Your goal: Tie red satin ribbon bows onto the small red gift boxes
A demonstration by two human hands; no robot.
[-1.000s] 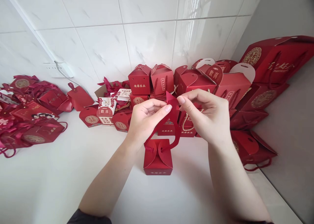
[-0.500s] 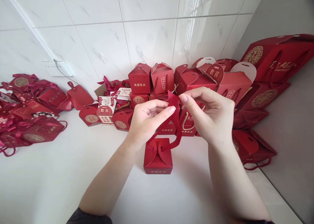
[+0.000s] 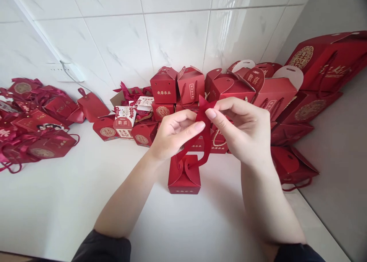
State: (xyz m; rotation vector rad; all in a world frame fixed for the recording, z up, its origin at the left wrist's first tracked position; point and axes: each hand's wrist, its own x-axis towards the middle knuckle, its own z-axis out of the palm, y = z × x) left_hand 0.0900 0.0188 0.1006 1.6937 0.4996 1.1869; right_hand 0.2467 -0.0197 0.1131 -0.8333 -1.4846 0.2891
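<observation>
A small red box [image 3: 184,181] with curved, closed top flaps and pale lettering on its front stands on the white table. A red ribbon [image 3: 205,145] runs up from holes in its flaps to both hands above it. My left hand [image 3: 174,134] pinches the ribbon between thumb and fingers. My right hand [image 3: 243,130] is closed on the ribbon's upper end, with its thumb and index finger close to the left thumb. The ribbon's two tips stick up above the fingers.
Red gift boxes [image 3: 163,87] are stacked along the tiled wall behind. Ribboned boxes lie heaped [image 3: 47,113] at the left. Larger red boxes [image 3: 323,67] are piled at the right against the grey side wall. A socket [image 3: 65,71] with a cable is at the back left.
My right fingers have come closer to my left ones and now pinch the ribbon, whose ends cross at the top. The whole view has shifted, so the box appears slightly higher.
</observation>
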